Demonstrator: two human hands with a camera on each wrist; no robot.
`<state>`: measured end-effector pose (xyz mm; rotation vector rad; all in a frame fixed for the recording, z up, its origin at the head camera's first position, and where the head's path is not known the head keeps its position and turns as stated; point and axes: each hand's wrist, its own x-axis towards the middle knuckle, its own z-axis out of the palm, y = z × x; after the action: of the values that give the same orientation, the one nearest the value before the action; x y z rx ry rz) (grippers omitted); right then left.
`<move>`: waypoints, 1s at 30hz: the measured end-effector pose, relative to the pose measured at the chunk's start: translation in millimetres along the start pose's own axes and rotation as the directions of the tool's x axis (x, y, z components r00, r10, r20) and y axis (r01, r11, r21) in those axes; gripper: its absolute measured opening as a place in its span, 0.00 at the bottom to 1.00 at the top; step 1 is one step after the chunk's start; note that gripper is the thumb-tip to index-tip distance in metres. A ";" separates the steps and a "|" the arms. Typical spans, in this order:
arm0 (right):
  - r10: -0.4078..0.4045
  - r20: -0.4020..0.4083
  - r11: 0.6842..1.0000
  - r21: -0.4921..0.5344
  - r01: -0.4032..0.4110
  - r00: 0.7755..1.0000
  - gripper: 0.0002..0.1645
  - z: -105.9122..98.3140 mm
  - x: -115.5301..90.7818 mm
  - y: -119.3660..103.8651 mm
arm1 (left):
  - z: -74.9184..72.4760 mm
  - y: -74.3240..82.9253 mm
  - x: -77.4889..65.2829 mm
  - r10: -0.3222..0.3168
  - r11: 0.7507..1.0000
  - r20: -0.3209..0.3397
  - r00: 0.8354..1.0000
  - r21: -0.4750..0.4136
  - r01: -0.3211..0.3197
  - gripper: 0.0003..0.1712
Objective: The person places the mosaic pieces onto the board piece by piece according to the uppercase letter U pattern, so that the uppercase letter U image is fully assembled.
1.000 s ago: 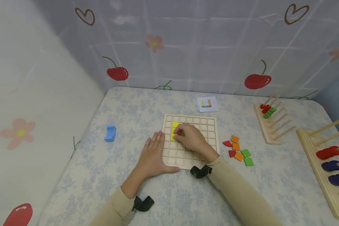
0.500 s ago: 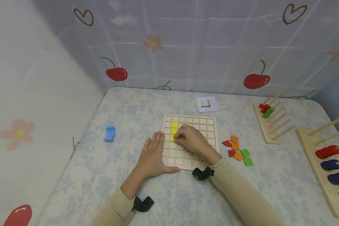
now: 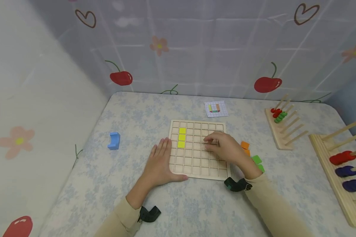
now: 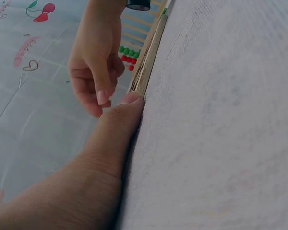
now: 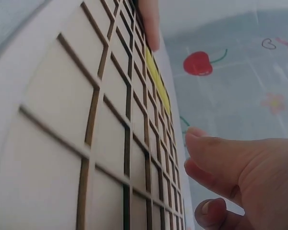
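Pale wood makes up the square gridded board (image 3: 192, 162) in the middle of the table; clock directions are taken from its centre in the head view. Three bright yellow square tiles (image 3: 182, 137) sit in a column of its cells toward ten o'clock, the second column from the left edge. Their line resembles the yellow bar on the small printed paper card (image 3: 216, 109) at one o'clock, which seems set there as a pattern in easy sight. Flat orange tiles (image 3: 245, 145) and green tiles (image 3: 257, 160) lie just off the board around three o'clock, partly behind the right forearm, probably kept there for handy pick-up.

The left hand (image 3: 158, 164) lies flat at the eight o'clock corner, its fingers straight and close together along the left edge, the thumb spread out along the near edge. This brace likely keeps the board from sliding. Its forearm comes in from seven o'clock.

The right hand (image 3: 225, 147) hovers over the board's three o'clock side, apart from the surface in the right wrist view. Its fingers are loosely bent, thumb and forefinger parted, with nothing visible between them. That forearm enters from five o'clock in a beige sleeve (image 3: 274, 205), leaving the yellow column uncovered.
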<state>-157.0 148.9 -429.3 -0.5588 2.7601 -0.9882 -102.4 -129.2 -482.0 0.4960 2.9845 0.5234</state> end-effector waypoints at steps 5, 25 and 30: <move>0.034 -0.007 0.999 -0.024 -0.034 0.999 0.15 -21.6 -17.9 24.0 | 0.5 -0.9 -0.6 0.003 1.000 -0.012 1.000 -0.004 -0.003 0.85; 0.154 -0.021 0.984 -0.086 -0.155 0.988 0.17 -53.3 -49.9 65.0 | -1.3 -0.3 0.6 -0.016 1.000 0.042 0.999 0.000 0.016 0.85; 0.164 0.026 0.983 -0.085 -0.162 0.986 0.15 -50.8 -47.7 66.1 | -1.8 0.4 0.8 -0.011 1.000 0.041 0.999 -0.008 0.011 0.85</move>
<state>-146.1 244.3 -431.4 -0.3493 2.7751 -0.8251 -103.3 -129.2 -480.2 0.4829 2.9436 0.5175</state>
